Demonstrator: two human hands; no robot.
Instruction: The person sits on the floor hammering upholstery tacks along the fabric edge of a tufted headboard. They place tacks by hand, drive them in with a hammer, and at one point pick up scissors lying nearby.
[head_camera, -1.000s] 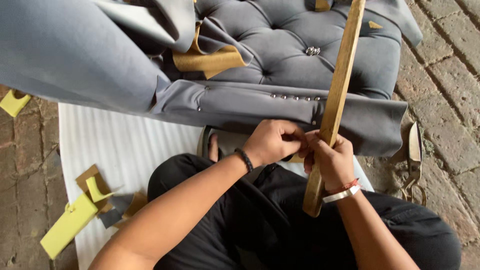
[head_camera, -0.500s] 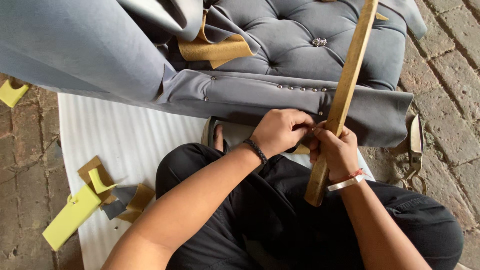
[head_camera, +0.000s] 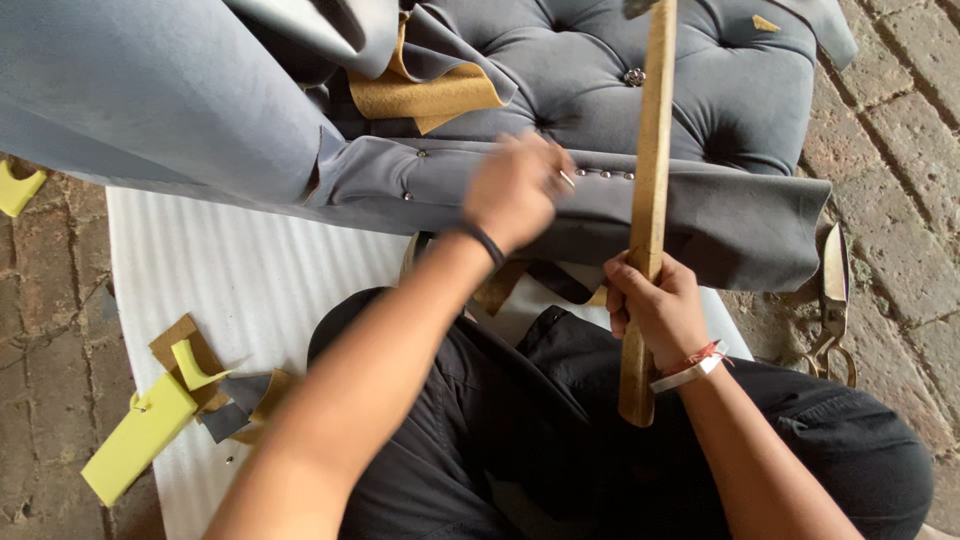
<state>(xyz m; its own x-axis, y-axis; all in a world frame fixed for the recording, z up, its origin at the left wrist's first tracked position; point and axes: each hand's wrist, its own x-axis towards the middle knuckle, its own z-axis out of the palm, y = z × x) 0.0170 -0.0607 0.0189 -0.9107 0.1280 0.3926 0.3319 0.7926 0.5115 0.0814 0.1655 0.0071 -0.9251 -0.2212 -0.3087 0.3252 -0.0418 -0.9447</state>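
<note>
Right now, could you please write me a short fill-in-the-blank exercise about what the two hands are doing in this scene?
1. The right hand grips a long handle made of ____.
2. The left hand is at the row of metal studs on the ____ upholstered fabric.
3. A pair of ____ lies on the brick floor at the right.
4. Foam scraps on the white sheet are ____.

Missing words: wood; grey; scissors; yellow
</note>
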